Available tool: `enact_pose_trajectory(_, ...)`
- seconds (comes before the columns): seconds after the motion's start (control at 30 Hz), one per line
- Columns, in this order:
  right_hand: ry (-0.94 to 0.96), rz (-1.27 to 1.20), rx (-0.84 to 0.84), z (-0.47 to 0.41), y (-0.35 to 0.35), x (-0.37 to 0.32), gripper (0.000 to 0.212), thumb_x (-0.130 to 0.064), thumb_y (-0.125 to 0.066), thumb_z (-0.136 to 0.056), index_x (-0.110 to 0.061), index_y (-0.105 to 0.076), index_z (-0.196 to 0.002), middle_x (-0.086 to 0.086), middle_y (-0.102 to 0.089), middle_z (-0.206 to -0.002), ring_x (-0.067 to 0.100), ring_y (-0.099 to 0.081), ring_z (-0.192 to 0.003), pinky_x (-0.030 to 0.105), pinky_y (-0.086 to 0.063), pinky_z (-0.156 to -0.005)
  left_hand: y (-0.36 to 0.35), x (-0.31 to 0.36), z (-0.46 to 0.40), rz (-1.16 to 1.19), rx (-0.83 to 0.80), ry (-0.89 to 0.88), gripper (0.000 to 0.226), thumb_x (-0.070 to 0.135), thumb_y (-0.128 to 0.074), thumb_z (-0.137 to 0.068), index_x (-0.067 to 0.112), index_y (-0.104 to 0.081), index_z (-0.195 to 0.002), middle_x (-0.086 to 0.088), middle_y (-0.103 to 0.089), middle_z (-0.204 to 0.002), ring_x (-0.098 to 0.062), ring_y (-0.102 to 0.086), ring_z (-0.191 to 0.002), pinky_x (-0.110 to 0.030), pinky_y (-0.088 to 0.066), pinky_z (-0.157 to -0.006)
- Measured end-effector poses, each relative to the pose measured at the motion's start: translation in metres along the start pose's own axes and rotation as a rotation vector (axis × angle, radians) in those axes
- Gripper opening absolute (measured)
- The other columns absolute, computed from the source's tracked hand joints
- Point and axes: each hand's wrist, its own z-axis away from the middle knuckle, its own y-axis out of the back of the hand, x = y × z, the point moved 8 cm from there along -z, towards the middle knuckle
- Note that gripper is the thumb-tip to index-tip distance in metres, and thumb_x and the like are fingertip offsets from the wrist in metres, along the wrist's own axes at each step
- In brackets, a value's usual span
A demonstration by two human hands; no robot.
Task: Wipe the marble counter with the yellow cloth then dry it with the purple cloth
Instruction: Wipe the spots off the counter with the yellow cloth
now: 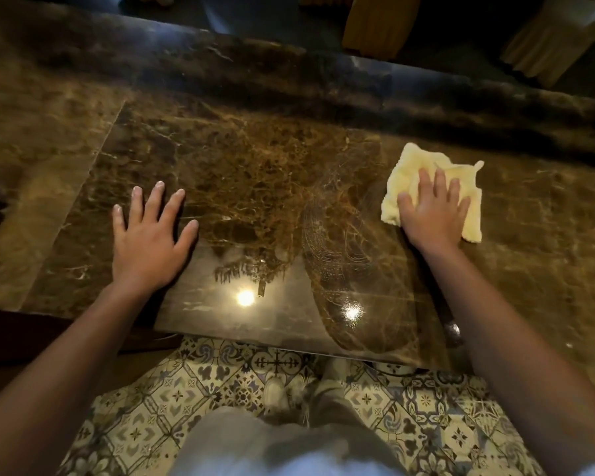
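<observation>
Pale trousers [255, 444] and a light shoe [275, 393] are showing nearest the camera, standing on patterned floor tiles [152, 417] just below the near edge of the marble counter [255, 173]. Out on the right side of the counter, the right hand [433, 211] is pressing flat on the yellow cloth [409, 166], palm down and fingers spread, not curled around any fold, so the cloth is being pinned to the stone rather than gripped. That cloth is looking pale, fluffy and crumpled, roughly square, with one corner peaking to the far right and another poking out from under the heel of the hand at the near right; its far left corner is lying free beyond the fingertips. On the left side, the left hand [148, 235] is lying open and empty, palm down on bare marble with fingers fanned, well apart from the cloth. Between the two hands the counter is showing glossy dark brown stone with golden veining, and faint curved smear marks [337, 242] are arcing across it just left of the cloth. Two bright light reflections [245, 297] are glinting near the near edge. At the far side, a raised dark marble ledge [289, 73] is running across the scene.
</observation>
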Motion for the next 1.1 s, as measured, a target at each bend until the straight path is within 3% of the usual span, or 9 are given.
enact_pose_trajectory(0.1,0.089,0.003,-0.066,-0.024,-0.008,-0.069,0.07,-0.059,-0.025,-0.103,-0.027,-0.016,-0.164,0.006,-0.008,-0.175,0.035,-0.001,-0.159,0.06,-0.002,-0.126,0.0,0.0,0.0,-0.007,0.015,-0.009,0.07,0.066,-0.021,-0.101,0.031,-0.027,-0.16,-0.006,-0.022,-0.172,-0.034,-0.01,-0.159,-0.06,-0.007,-0.124)
enact_pose_trajectory(0.23,0.425,0.005,-0.134,0.034,-0.026,-0.151,0.069,-0.059,-0.028,-0.103,-0.03,-0.016,-0.164,0.002,-0.004,-0.175,0.032,0.002,-0.159,0.058,0.001,-0.127,0.0,0.0,-0.001,0.0,0.021,-0.021,0.069,0.066,-0.022,-0.101,0.031,-0.027,-0.16,-0.006,-0.023,-0.172,-0.034,-0.011,-0.159,-0.061,-0.008,-0.123)
enact_pose_trajectory(0.33,0.61,0.021,-0.157,0.116,-0.04,-0.167,0.069,-0.058,-0.027,-0.103,-0.028,-0.018,-0.164,0.001,-0.005,-0.175,0.03,0.003,-0.16,0.057,0.0,-0.127,-0.001,0.0,-0.002,0.018,0.009,-0.016,0.07,0.067,-0.022,-0.1,0.031,-0.026,-0.16,-0.006,-0.021,-0.172,-0.034,-0.009,-0.159,-0.06,-0.007,-0.124)
enact_pose_trajectory(0.43,0.701,0.003,-0.158,0.183,-0.047,-0.134,0.066,-0.058,-0.027,-0.105,-0.029,-0.02,-0.164,-0.001,-0.008,-0.175,0.027,0.004,-0.16,0.056,-0.002,-0.127,-0.003,-0.001,-0.002,0.018,0.002,-0.015,0.071,0.067,-0.021,-0.1,0.031,-0.026,-0.16,-0.006,-0.02,-0.172,-0.034,-0.008,-0.159,-0.06,-0.006,-0.124)
enact_pose_trajectory(0.57,0.699,0.039,-0.153,0.191,-0.034,-0.055,0.064,-0.064,-0.025,-0.104,-0.037,-0.023,-0.162,-0.004,-0.014,-0.174,0.022,-0.001,-0.16,0.057,-0.007,-0.127,-0.003,-0.002,-0.004,0.019,0.014,-0.007,0.072,0.067,-0.02,-0.099,0.03,-0.028,-0.16,-0.006,-0.022,-0.172,-0.034,-0.009,-0.159,-0.06,-0.007,-0.124)
enact_pose_trajectory(0.7,0.458,0.078,-0.11,0.1,-0.011,-0.016,0.073,-0.067,-0.022,-0.097,-0.034,-0.024,-0.162,0.001,-0.018,-0.173,0.027,-0.008,-0.16,0.055,-0.008,-0.127,-0.002,-0.001,-0.002,0.02,0.023,-0.015,0.07,0.067,-0.022,-0.099,0.03,-0.03,-0.159,-0.006,-0.024,-0.171,-0.034,-0.011,-0.159,-0.06,-0.008,-0.123)
enact_pose_trajectory(0.9,0.13,0.018,-0.056,-0.029,-0.011,-0.08,0.073,-0.063,-0.025,-0.1,-0.028,-0.018,-0.164,0.006,-0.011,-0.174,0.035,-0.003,-0.159,0.059,-0.002,-0.127,-0.001,0.0,-0.001,0.008,0.01,-0.001,0.07,0.065,-0.024,-0.099,0.03,-0.03,-0.159,-0.006,-0.023,-0.171,-0.033,-0.011,-0.159,-0.06,-0.008,-0.124)
enact_pose_trajectory(0.97,0.156,0.016,-0.075,-0.038,-0.017,-0.117,0.073,-0.063,-0.023,-0.102,-0.026,-0.014,-0.164,0.008,-0.007,-0.175,0.036,0.0,-0.159,0.06,0.0,-0.126,0.0,0.001,-0.001,0.008,0.009,0.003,0.07,0.066,-0.023,-0.099,0.031,-0.03,-0.159,-0.005,-0.023,-0.172,-0.033,-0.01,-0.159,-0.06,-0.008,-0.124)
enact_pose_trajectory(1.1,0.441,0.006,-0.13,0.025,-0.035,-0.176,0.072,-0.061,-0.025,-0.102,-0.027,-0.013,-0.164,0.005,-0.004,-0.175,0.033,0.002,-0.159,0.057,0.002,-0.127,0.002,0.002,0.0,0.017,-0.002,0.006,0.072,0.067,-0.022,-0.098,0.031,-0.03,-0.16,-0.005,-0.022,-0.172,-0.033,-0.009,-0.159,-0.06,-0.007,-0.124)
